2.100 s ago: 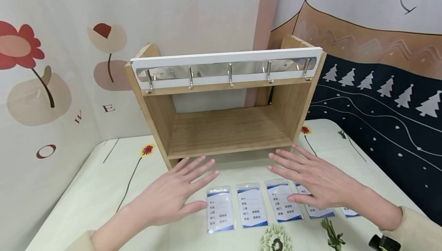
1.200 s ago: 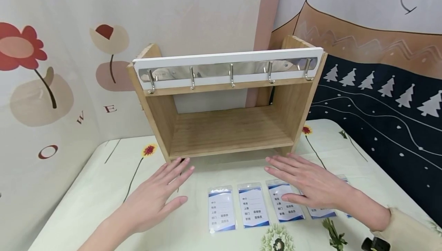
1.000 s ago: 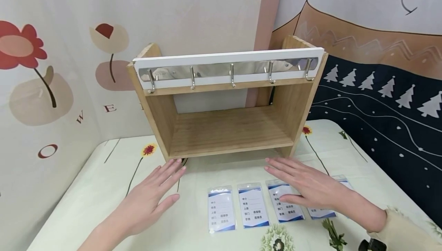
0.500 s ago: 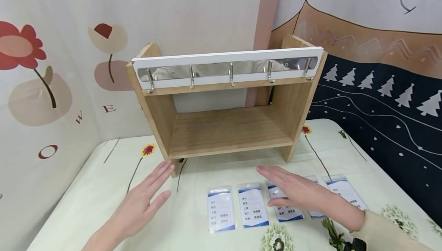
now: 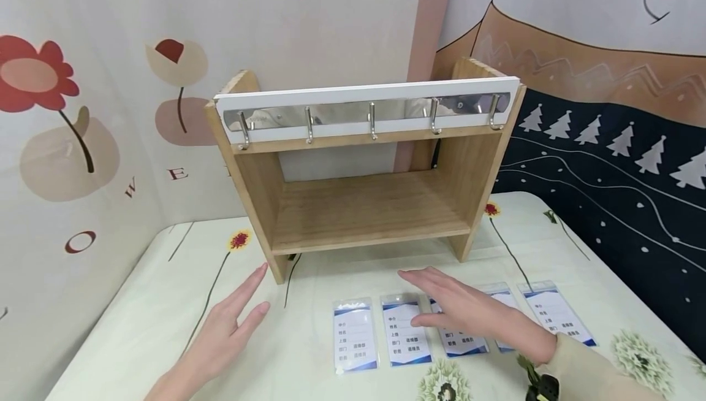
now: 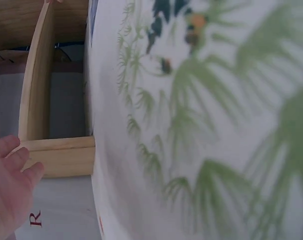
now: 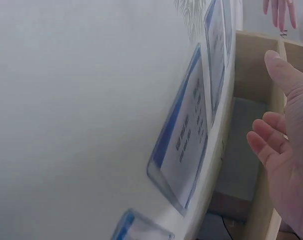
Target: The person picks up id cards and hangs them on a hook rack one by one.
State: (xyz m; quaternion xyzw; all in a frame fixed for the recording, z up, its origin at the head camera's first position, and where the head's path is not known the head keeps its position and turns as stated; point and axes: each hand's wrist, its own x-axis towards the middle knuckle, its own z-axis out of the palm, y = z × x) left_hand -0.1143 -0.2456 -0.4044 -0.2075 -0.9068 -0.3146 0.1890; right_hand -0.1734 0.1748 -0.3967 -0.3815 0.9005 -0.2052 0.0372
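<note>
A row of several ID badges in clear sleeves, white with blue edges [image 5: 355, 339], lies on the table in front of a wooden shelf [image 5: 369, 211]. My right hand [image 5: 460, 306] hovers over the middle badges with fingers extended and thumb apart, partly covering the third and fourth. In the right wrist view a badge [image 7: 184, 135] lies beside that hand, which is empty. My left hand [image 5: 223, 324] is left of the row, near the shelf's left foot, its fingers straight and holding nothing. The left wrist view shows its fingers [image 6: 14, 155] overlapping the shelf's wooden frame.
Across the shelf's top front runs a white board with a metal rail of several hooks [image 5: 372, 122]. A flower-patterned cloth [image 5: 138, 333] covers the table. Printed curtains [image 5: 331, 21] hang behind, with a dark tree-patterned one [image 5: 612, 186] at the right.
My right hand has moved left and toward me, uncovering the rightmost badge. My left hand has drawn left, away from the first badge, and turned more edge-on. Shelf and badges stay put.
</note>
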